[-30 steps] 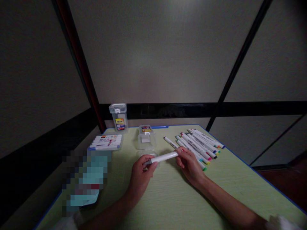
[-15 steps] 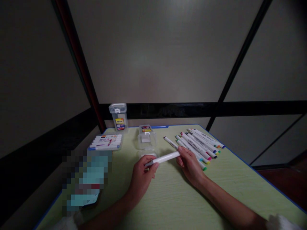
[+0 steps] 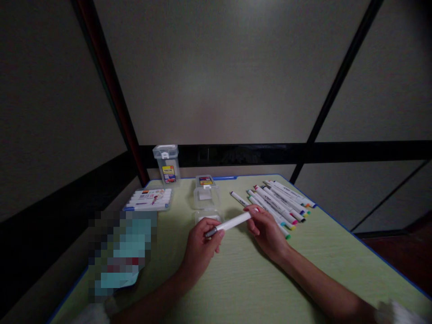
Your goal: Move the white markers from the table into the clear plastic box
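A white marker (image 3: 234,221) with a dark grey end is held above the table, slanting up to the right. My left hand (image 3: 200,245) pinches it by the grey end. At the other end, my right hand (image 3: 266,231) closes its fingertips around the barrel, where a bit of red shows. Beyond my right hand lies a spread of white markers (image 3: 280,201) with coloured ends. One single marker (image 3: 238,198) rests a little apart, on their left. Behind my left hand stands an open clear plastic box (image 3: 206,198), its nearer part partly hidden by the hand.
A closed clear box (image 3: 168,165) stands upright at the back left. In front of it lies a flat clear case of white pens (image 3: 148,199). Nearer, a blurred-out turquoise item (image 3: 126,247) lies by the left edge. The green table (image 3: 243,279) meets a panelled wall behind.
The marker has turned slightly in my fingers, and red now shows by my right fingertips. Both hands stay in nearly the same place. The things on the table have not moved.
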Action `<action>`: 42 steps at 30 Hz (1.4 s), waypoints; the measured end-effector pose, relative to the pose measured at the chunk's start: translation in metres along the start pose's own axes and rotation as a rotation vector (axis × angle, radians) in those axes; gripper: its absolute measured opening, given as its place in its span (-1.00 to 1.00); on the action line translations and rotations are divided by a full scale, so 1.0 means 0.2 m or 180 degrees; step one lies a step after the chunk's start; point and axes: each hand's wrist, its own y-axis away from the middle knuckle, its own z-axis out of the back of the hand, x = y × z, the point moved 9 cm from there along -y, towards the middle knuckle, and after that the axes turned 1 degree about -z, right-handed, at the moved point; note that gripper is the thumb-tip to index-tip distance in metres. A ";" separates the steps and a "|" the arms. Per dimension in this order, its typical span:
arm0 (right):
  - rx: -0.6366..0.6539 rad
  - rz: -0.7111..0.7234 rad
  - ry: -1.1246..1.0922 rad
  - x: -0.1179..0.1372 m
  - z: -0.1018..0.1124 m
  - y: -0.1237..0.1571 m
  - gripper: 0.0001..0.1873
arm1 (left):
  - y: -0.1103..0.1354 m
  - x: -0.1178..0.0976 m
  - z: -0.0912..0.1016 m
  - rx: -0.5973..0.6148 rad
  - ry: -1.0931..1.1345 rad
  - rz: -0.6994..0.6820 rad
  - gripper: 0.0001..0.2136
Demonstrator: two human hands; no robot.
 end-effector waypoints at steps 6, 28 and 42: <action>0.0206 -0.0062 -0.0104 0.01 -0.04 0.02 -0.84 | 0.00 0.02 0.01 0.0019 0.0138 0.0028 -0.84; 0.0083 0.0010 0.0125 0.02 -0.04 0.01 -0.76 | -0.01 0.02 0.02 -0.0070 0.0081 0.0156 -0.80; -0.0077 0.0037 0.0392 0.01 -0.02 0.02 -0.55 | -0.01 0.02 0.01 -0.0056 0.0217 0.0080 -0.78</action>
